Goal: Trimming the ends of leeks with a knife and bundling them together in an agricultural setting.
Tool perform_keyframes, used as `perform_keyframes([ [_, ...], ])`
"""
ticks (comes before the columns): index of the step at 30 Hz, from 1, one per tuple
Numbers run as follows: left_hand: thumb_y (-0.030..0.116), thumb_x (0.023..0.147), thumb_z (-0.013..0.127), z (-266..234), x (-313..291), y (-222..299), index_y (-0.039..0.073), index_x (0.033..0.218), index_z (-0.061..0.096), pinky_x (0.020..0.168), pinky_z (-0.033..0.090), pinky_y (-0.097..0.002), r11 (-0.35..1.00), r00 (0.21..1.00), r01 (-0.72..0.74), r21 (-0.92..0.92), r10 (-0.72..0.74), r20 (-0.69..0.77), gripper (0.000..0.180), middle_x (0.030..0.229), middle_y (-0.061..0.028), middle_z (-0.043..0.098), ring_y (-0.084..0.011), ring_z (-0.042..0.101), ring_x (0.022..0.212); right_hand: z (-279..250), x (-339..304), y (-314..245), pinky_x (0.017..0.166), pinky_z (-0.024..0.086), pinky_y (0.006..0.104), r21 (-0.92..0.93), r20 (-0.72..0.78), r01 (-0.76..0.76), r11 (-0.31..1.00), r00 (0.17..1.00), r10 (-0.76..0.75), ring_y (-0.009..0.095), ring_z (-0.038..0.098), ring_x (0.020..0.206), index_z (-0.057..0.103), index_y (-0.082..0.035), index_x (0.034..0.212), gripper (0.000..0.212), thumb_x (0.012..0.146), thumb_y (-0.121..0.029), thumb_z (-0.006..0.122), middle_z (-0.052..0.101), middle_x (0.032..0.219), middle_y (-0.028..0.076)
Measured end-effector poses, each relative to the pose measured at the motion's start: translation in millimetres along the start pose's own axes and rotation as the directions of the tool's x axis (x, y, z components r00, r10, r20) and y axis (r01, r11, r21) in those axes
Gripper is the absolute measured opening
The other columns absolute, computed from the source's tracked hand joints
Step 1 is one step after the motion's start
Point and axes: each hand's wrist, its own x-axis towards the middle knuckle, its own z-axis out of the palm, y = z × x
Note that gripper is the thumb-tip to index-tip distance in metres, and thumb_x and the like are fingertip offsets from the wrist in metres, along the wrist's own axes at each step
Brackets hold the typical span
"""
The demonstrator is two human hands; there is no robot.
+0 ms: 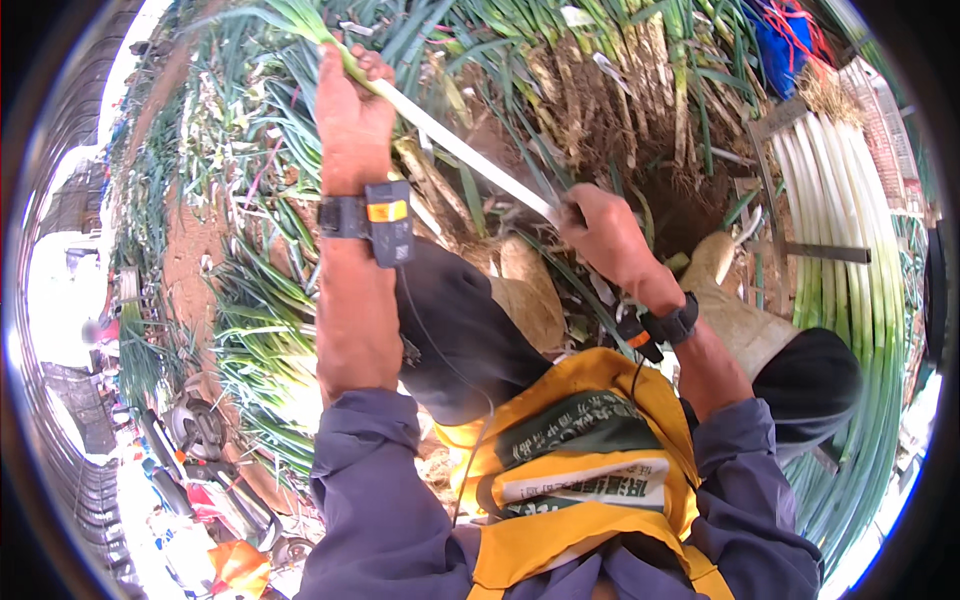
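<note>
A long green onion [455, 145] stretches slantwise between my two hands, its white stalk bare and clean. My left hand [352, 95], at the upper left, is closed around it where the white turns to green leaves. Near the root end, my right hand [605, 235] is closed with the stalk's tip at its fingers; the tip itself is hidden. Beyond my hands, unpeeled green onions [625, 85] with soil and roots lie in a row. To my right, a bundle of clean white green onions [840, 200] rests on a metal rack [828, 252].
More leafy green onions [265, 340] are piled on my left beside bare soil [185, 250]. A blue container [785, 45] with red strings stands at the far right. A wheeled metal thing [200, 425] lies at the lower left. My boots [525, 290] are planted among scraps.
</note>
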Motion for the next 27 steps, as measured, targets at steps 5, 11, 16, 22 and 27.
perform_keyframes([
  [5,0.033,0.107,0.045,-12,8,10,0.008,0.121,0.053,0.057,0.041,-0.0289,0.992,0.995,0.064,-0.11,-0.054,0.089,0.03,0.083,-0.0059,0.05,-0.0156,0.045,0.067,-19,1,-7,0.048,0.047,0.0231,0.621,0.207,-0.452,0.64,0.883,0.422,0.009,0.06,0.052,0.061,0.006,0.098,0.018,0.098,-0.012,0.06,0.063,0.073,0.003],
  [11,0.031,0.107,0.048,-2,3,2,0.008,0.121,0.053,0.058,0.041,-0.0293,0.999,1.0,-0.01,-0.047,0.009,-0.012,0.027,0.083,-0.0049,0.051,-0.0163,0.046,0.069,-18,1,36,0.059,0.055,0.0319,-0.117,-0.233,-0.08,0.99,0.971,0.051,0.024,0.069,0.063,0.064,-0.003,0.116,0.021,0.096,-0.009,0.06,0.067,0.073,0.01],
  [16,0.036,0.104,0.055,17,-13,0,0.006,0.105,0.057,0.063,0.047,-0.029,0.998,0.996,-0.035,-0.06,0.03,-0.082,0.03,0.082,-0.004,0.051,-0.0152,0.049,0.071,-44,20,-9,0.076,0.054,0.0358,0.104,0.03,-0.281,0.954,0.96,0.279,0.03,0.07,0.09,0.066,-0.003,0.119,0.025,0.094,-0.007,0.062,0.068,0.104,0.018],
  [22,0.04,0.099,0.062,40,-28,-18,0.003,0.1,0.06,0.072,0.052,-0.031,0.999,0.997,0.036,-0.026,-0.034,0.066,0.036,0.082,-0.0046,0.056,-0.0189,0.055,0.078,-52,84,-57,0.08,0.053,0.035,0.305,-0.029,0.075,0.949,0.997,-0.07,0.026,0.067,0.088,0.069,0.002,0.115,0.027,0.097,-0.017,0.065,0.069,0.1,0.018],
  [27,0.036,0.1,0.062,80,-58,-47,0.002,0.104,0.063,0.084,0.053,-0.0308,0.996,0.99,0.086,0.0,-0.085,0.114,0.035,0.094,-0.0056,0.064,-0.0212,0.061,0.096,-41,143,-82,0.077,0.054,0.0359,0.416,-0.209,0.32,0.851,0.945,-0.253,0.023,0.068,0.086,0.07,0.0,0.11,0.029,0.093,-0.024,0.07,0.071,0.099,0.016],
])
